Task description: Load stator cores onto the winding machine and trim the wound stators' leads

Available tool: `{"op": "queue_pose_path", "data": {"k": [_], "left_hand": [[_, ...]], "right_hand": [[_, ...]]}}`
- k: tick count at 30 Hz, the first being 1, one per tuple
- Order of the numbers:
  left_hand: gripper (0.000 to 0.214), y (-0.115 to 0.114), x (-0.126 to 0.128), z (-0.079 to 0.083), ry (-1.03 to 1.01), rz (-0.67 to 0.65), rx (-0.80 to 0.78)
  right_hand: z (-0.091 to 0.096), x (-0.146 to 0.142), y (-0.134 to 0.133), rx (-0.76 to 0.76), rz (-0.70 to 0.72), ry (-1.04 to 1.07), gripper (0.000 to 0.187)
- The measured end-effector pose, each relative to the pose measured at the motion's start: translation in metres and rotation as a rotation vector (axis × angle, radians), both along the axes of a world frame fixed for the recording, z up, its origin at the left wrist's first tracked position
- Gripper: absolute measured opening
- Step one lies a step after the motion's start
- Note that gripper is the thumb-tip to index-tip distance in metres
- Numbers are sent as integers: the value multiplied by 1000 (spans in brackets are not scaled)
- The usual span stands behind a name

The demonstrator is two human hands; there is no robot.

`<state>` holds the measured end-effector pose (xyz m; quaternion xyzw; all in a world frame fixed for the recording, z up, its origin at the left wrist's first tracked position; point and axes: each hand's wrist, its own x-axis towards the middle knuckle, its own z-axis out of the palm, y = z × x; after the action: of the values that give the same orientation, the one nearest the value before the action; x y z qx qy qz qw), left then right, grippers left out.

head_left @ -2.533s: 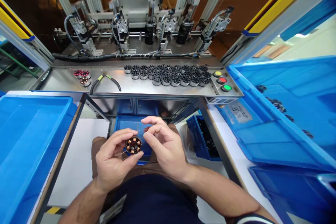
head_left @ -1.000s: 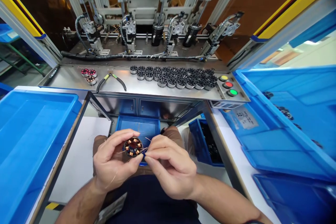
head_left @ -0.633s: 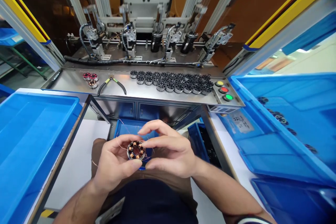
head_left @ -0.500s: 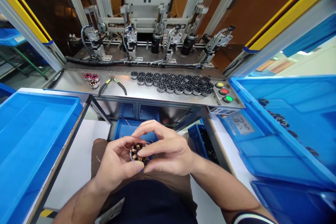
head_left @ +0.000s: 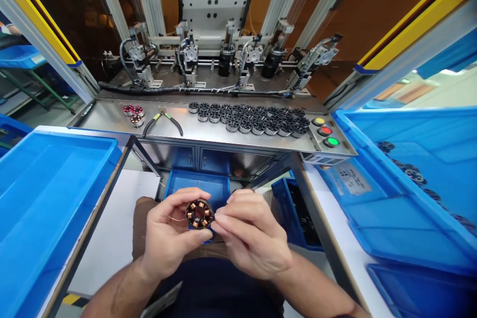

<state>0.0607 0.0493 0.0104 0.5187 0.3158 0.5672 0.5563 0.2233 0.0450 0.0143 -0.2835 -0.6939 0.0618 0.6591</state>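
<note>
A round motor stator [head_left: 200, 214] with copper windings is held upright over my lap, its face turned toward me. My left hand [head_left: 169, 231] grips its rim between the thumb below and the fingers above. A thin copper wire runs from its left side past my left fingers. At the stator's right edge, my right hand [head_left: 255, 233] is closed in a pinch. What lies between those fingertips is too small to make out. On the steel ledge ahead are green-and-black pliers [head_left: 163, 121], handles spread toward me, beside a few wound stators [head_left: 136, 119], two of them reddish.
Several rows of black stators [head_left: 246, 119] stand on the steel ledge [head_left: 108, 117]. Right of them sit yellow, red and green buttons [head_left: 325, 131]. Blue bins flank me, the left bin [head_left: 59, 169] and the right bin [head_left: 372, 194]. Machine fixtures [head_left: 225, 59] rise behind.
My right hand has drawn back from across the stator's face to its right edge, its fingers now pinched together. The stator's face shows more fully. The view has shifted slightly.
</note>
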Motion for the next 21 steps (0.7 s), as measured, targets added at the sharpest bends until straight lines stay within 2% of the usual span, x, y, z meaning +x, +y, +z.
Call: {"op": "queue_pose_path", "data": {"k": [4,7,10,13,16,19,21], "left_hand": [[48,-2,3,-4,73,142,200],[48,-4,7,-4,83,207,240],[48,-4,11,-3,55,213,217],[53,-2,9,-2,31,150,136],[59,2,-2,-2,87,1,0],[41,6,-13,-5,115,-187,-97],[33,6,-17,-7,63,-243,-133]], "right_hand": [[0,-11,-6,-88,-33,94,28],[0,-23,-11,-224,-38,227,21],[-1,-31,-12,-333,-41,314,15],[-3,-31,-7,-325,-19,297,13],[-8,-24,-1,-291,18,239,11],[-12,-17,2,-271,47,177,11],[-13,-15,3,-266,49,142,11]]}}
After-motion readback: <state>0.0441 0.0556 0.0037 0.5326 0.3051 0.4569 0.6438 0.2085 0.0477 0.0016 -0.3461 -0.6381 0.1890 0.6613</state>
